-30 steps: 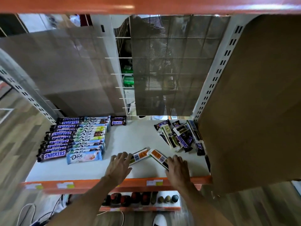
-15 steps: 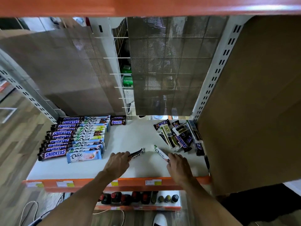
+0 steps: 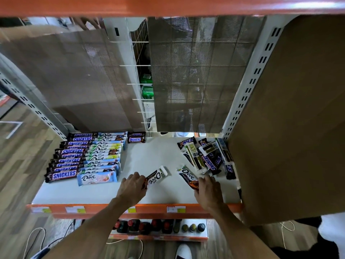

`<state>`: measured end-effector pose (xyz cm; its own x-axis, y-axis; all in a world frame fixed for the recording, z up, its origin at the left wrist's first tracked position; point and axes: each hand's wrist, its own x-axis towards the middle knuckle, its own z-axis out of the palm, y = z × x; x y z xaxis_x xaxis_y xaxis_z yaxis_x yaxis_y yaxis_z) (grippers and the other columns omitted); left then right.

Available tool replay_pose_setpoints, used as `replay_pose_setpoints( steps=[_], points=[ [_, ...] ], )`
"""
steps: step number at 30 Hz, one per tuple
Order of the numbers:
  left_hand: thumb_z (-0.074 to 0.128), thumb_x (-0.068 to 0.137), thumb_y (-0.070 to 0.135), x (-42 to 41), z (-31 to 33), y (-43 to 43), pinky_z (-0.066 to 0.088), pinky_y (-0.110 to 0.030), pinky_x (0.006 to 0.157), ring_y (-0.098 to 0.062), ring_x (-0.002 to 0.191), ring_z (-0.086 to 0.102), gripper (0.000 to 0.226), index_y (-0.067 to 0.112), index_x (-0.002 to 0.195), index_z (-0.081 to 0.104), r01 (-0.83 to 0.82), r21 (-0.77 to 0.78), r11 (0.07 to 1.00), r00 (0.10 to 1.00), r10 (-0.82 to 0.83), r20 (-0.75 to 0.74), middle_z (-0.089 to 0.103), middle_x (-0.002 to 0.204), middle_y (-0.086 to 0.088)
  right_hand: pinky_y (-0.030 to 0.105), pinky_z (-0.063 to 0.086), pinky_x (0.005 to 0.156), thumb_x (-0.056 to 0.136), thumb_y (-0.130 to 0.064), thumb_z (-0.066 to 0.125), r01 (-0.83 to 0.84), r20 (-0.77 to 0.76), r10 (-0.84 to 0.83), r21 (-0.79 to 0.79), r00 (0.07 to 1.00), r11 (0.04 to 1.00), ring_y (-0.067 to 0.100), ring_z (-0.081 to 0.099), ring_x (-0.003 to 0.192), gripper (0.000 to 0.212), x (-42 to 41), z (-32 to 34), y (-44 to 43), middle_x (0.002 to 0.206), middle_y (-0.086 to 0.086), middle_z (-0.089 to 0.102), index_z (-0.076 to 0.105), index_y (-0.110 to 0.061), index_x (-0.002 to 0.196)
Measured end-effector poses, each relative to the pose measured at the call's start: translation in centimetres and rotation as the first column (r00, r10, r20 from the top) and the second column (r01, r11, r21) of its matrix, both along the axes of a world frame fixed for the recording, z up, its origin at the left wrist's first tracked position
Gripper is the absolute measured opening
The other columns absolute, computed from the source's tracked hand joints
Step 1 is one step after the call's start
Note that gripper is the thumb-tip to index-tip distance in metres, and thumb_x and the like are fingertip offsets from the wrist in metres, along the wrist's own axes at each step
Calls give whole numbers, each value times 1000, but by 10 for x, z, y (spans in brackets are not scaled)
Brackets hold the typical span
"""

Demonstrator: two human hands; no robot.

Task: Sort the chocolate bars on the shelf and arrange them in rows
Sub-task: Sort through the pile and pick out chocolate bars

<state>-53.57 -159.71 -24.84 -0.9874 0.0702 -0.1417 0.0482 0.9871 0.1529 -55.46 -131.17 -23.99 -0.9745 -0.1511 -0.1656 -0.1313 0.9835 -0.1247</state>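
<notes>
While sorted rows are filling the white shelf (image 3: 164, 152) at frame left, the left hand (image 3: 133, 187) and right hand (image 3: 209, 189) are each pinching a white-and-brown Dove bar (image 3: 155, 177) (image 3: 187, 175) at lower centre, fingers clamped on wrapper ends, presumably for the rows.

Snickers row (image 3: 64, 159) along the white shelf's (image 3: 149, 157) left edge, brown wrappers, overlapped front to back. Dove row (image 3: 103, 156) just beside it on the right, light blue and white wrappers. One lone Snickers bar (image 3: 136, 137) at the back. Two white Dove bars, left Dove bar (image 3: 156, 177) and right Dove bar (image 3: 187, 174), tilted, front centre. Mixed unsorted pile (image 3: 207, 156) back right.
</notes>
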Motion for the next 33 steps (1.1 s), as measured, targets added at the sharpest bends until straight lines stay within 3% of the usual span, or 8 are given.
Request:
replay_pose_setpoints(
  steps=[7, 11, 14, 18, 23, 28, 31, 33],
  points=[
    [48, 92, 47, 0, 3, -1, 45, -37, 73, -30, 88, 63, 36, 16, 110, 53, -55, -12, 998, 997, 55, 55, 67, 96, -7, 33, 37, 97, 94, -38, 52, -18, 12, 19, -14, 1000, 1000, 20, 45, 118, 42, 0, 1, -3, 132, 6, 46, 47, -16, 130],
    [43, 98, 27, -3, 2, 0, 47, -38, 75, -31, 88, 64, 34, 20, 130, 37, -53, 24, 998, 987, 48, 151, 69, 100, -8, 33, 38, 98, 94, -37, 51, -15, 35, 16, -10, 999, 1000, 20, 44, 119, 43, 0, 4, -5, 133, 6, 45, 45, -17, 132],
    [71, 74, 5, 0, 0, -4, 50, -42, 73, -31, 95, 60, 75, 18, 139, 38, 71, -45, 996, 997, -70, 25, 59, 112, -11, 33, 38, 98, 93, -39, 52, -16, 33, 17, -19, 999, 1000, 19, 45, 118, 45, 0, 5, -5, 133, 6, 45, 45, -17, 132],
    [96, 38, 29, -5, 5, 1, 56, -43, 64, -32, 97, 64, 103, 23, 130, 50, 202, -123, 972, 979, -201, 20, 61, 118, -14, 33, 39, 97, 92, -42, 55, -8, 26, 9, -35, 1000, 999, 19, 46, 118, 47, 0, 6, -3, 133, 5, 46, 46, -17, 131],
    [93, 41, 49, -14, 4, 3, 57, -48, 70, -35, 110, 62, 88, 23, 120, 65, 266, -189, 945, 962, -250, 107, 58, 131, -13, 34, 37, 100, 94, -40, 53, -5, 44, 6, -30, 999, 1000, 20, 45, 120, 48, -1, 7, -4, 135, 5, 45, 43, -16, 134],
    [82, 69, 15, -18, 0, -4, 46, -55, 92, -34, 135, 40, 71, 21, 134, 54, 269, -162, 949, 961, -254, 105, 40, 149, -6, 37, 36, 99, 91, -30, 58, -31, 15, 31, -16, 999, 999, 23, 45, 119, 41, -6, 6, -6, 133, 6, 47, 48, -16, 129],
    [87, 57, 6, -19, 3, -2, 54, -50, 80, -31, 115, 59, 67, 16, 119, 64, 297, -192, 936, 955, -290, 64, 62, 126, -5, 43, 42, 93, 81, -24, 69, -60, -5, 61, 19, 998, 998, 27, 51, 113, 37, -9, 7, -11, 120, 7, 56, 58, -16, 117],
    [88, 48, 8, -22, 2, -3, 55, -42, 69, -25, 94, 66, 65, 19, 107, 63, 294, -181, 938, 955, -296, 17, 69, 102, -1, 43, 51, 74, 57, -24, 86, -80, -29, 82, 66, 996, 995, 27, 61, 90, 43, -11, 6, -13, 95, 6, 63, 66, -17, 94]
  ],
)
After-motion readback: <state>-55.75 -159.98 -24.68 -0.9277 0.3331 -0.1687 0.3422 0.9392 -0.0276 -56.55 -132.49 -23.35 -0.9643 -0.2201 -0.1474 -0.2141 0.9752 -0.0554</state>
